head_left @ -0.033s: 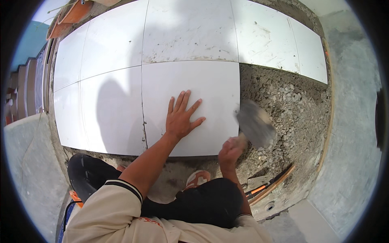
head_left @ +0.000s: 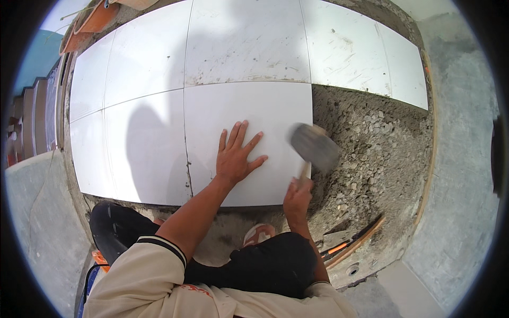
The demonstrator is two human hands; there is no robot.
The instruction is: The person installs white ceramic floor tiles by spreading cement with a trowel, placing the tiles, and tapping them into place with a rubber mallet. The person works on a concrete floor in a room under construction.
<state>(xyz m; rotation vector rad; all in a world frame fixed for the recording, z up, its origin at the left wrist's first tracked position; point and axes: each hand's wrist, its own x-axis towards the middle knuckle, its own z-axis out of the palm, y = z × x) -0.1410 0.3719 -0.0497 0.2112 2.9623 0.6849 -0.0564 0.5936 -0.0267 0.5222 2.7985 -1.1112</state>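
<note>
My left hand (head_left: 234, 159) lies flat with fingers spread on a large white tile (head_left: 281, 108). To its right, my right hand (head_left: 298, 197) is closed round the wooden handle of a rubber mallet (head_left: 316, 147). The mallet's dark head, blurred by motion, is over the tile's right edge; whether it touches the tile I cannot tell. Other white tiles (head_left: 143, 58) adjoin this one on the left and at the far side, some with dirt specks along the joints.
Right of the tile lies rough mortar with gravel (head_left: 371, 143). A trowel (head_left: 339, 238) and a curved wooden strip (head_left: 360, 238) rest at the bed's near right. A grey wall (head_left: 461, 132) borders the right. Orange pots (head_left: 95, 24) stand far left; brown steps (head_left: 32, 119) are beyond the left edge.
The mallet has swung left from above the gravel to the tile's right edge, and my right hand has shifted slightly. My left hand stays flat on the tile.
</note>
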